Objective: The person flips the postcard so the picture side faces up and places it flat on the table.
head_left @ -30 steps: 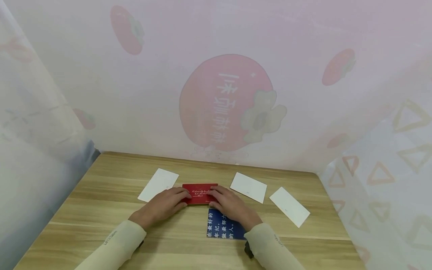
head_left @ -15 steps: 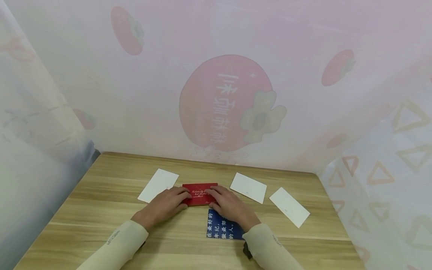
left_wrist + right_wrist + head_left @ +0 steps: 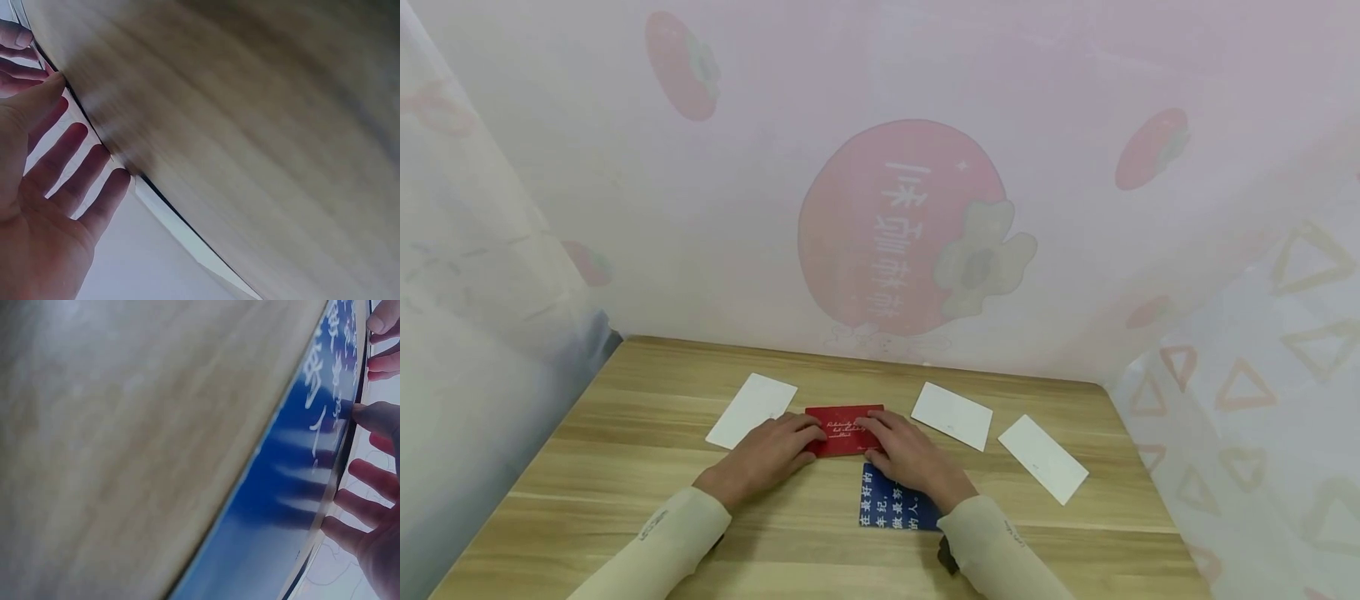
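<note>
A red card (image 3: 840,417) with white script lies flat on the wooden table in the head view. My left hand (image 3: 767,457) rests at its left end and my right hand (image 3: 917,454) at its right end, fingertips touching the card from both sides. Spread, nearly straight fingers show in both wrist views, each thumb close to the near edge. Just below, a blue card (image 3: 880,504) with white characters is partly covered by my right hand and sleeve. Its glossy blue surface (image 3: 269,494) fills a strip in the right wrist view.
One white card (image 3: 748,408) lies behind my left hand, partly hidden by it. Farther right are another white card (image 3: 952,417) and a third white card (image 3: 1043,460). Printed sheeting (image 3: 730,233) hangs behind the wooden table (image 3: 797,550) and at both sides.
The red card has turned very slightly, its right side a touch farther away. Both wrists have shifted a little inward; the blue and white cards stay in place.
</note>
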`<control>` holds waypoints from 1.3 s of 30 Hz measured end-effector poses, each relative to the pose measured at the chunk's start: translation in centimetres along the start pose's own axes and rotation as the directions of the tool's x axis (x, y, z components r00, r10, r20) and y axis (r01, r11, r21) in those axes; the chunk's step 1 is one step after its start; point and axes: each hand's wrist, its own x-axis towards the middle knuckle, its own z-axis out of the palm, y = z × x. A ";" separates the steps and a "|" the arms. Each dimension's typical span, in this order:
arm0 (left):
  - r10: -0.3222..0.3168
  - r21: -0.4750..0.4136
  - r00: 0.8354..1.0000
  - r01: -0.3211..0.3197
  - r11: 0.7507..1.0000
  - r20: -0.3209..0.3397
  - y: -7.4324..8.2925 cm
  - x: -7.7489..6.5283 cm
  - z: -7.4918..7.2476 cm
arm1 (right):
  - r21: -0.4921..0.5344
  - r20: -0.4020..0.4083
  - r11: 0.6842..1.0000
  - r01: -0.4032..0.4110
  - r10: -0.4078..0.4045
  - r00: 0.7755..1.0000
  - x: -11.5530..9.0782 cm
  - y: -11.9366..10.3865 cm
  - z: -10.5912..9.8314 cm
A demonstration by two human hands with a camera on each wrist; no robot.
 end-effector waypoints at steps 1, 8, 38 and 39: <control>0.000 0.001 1.000 0.000 1.000 0.001 0.0 0.0 0.0 | 0.002 0.000 1.000 -0.003 0.003 1.000 0.0 -0.1 0.0; 0.002 -0.006 1.000 -0.002 1.000 0.002 0.1 0.1 0.0 | 0.000 -0.002 1.000 -0.018 0.018 1.000 0.2 -0.2 0.0; -0.048 -0.035 0.999 0.048 0.998 0.007 0.4 -0.2 0.0 | -0.008 -0.021 1.000 -0.022 0.022 1.000 0.3 -0.4 0.1; -0.051 -0.037 0.999 0.051 0.998 0.009 0.4 -0.2 0.0 | -0.013 -0.022 1.000 -0.022 0.021 1.000 0.3 -0.4 0.1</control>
